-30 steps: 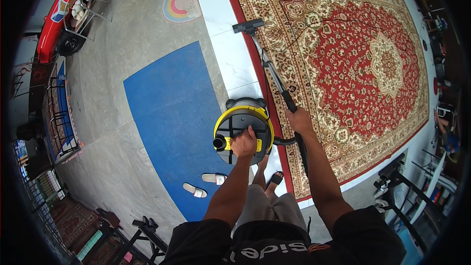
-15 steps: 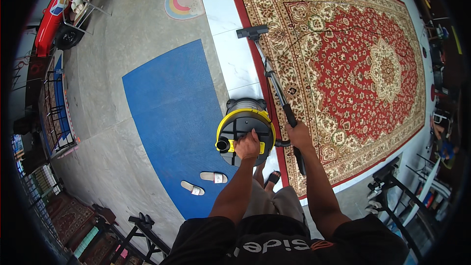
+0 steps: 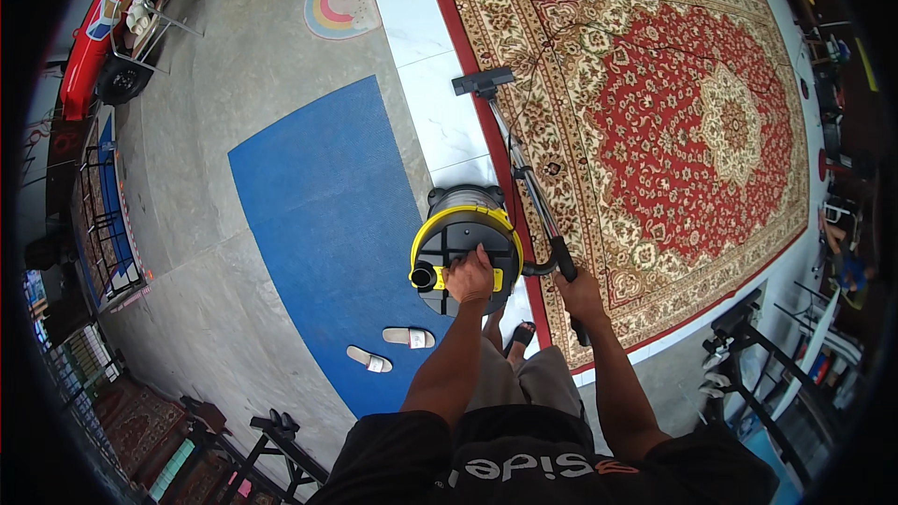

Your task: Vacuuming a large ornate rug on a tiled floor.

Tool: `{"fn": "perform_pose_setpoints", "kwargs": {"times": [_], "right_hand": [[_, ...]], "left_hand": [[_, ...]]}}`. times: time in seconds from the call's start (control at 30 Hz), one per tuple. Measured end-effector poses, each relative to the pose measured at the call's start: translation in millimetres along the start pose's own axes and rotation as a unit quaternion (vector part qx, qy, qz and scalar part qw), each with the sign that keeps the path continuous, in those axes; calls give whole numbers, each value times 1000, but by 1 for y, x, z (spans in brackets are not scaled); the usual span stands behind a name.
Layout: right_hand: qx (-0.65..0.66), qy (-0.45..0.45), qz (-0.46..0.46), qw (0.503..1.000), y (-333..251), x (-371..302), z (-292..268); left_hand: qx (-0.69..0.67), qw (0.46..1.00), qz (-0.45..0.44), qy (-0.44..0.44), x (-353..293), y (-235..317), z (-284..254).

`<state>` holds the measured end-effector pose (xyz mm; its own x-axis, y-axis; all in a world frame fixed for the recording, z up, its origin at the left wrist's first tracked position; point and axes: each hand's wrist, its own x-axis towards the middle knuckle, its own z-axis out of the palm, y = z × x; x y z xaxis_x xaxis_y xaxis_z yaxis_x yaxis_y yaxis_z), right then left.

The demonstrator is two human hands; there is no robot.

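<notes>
A canister vacuum cleaner point(image 3: 458, 236) with a black lid and yellow rim stands upright in front of my legs. My left hand point(image 3: 470, 276) is closed around the handle on its lid. To its right, my right hand point(image 3: 580, 295) wraps the black grip of the vacuum wand point(image 3: 538, 194). The metal tube slants away from me along the rug's left edge. At its far end the black floor nozzle point(image 3: 483, 82) lies across the border of the red and cream patterned rug point(image 3: 739, 122). A dark hose end point(image 3: 540, 268) shows between vacuum and wand.
A blue mat point(image 3: 318, 196) covers concrete on the left, with a pair of slides point(image 3: 409, 338) on it. A rainbow mat point(image 3: 341, 0) lies farther off. A thin dark cord crosses the rug. Black metal frames point(image 3: 748, 355) stand at the right, and a chair point(image 3: 150, 19) far left.
My right hand has drawn the wand back toward me, and the nozzle has come a little nearer. The left hand keeps its hold on the lid handle.
</notes>
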<state>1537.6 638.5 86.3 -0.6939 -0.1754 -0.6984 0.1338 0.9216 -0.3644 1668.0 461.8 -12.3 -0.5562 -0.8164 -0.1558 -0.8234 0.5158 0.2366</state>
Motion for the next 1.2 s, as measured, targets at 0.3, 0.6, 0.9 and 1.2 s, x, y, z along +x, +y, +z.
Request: {"fn": "perform_pose_setpoints", "kwargs": {"times": [0.3,0.6,0.9,1.2], "right_hand": [[-16,18,-16,1000,-52,135,-10],[-29,-13,57,998,53,-60,2],[-4,-5,9,1000,44,48,10],[53,-31,88,994,224,-177,35]], "left_hand": [[-4,1000,-1,-21,7,14,2],[0,1000,4,20,1,6,0],[38,992,-49,-111,20,24,-15],[22,996,-25,-88,15,15,-16]]}}
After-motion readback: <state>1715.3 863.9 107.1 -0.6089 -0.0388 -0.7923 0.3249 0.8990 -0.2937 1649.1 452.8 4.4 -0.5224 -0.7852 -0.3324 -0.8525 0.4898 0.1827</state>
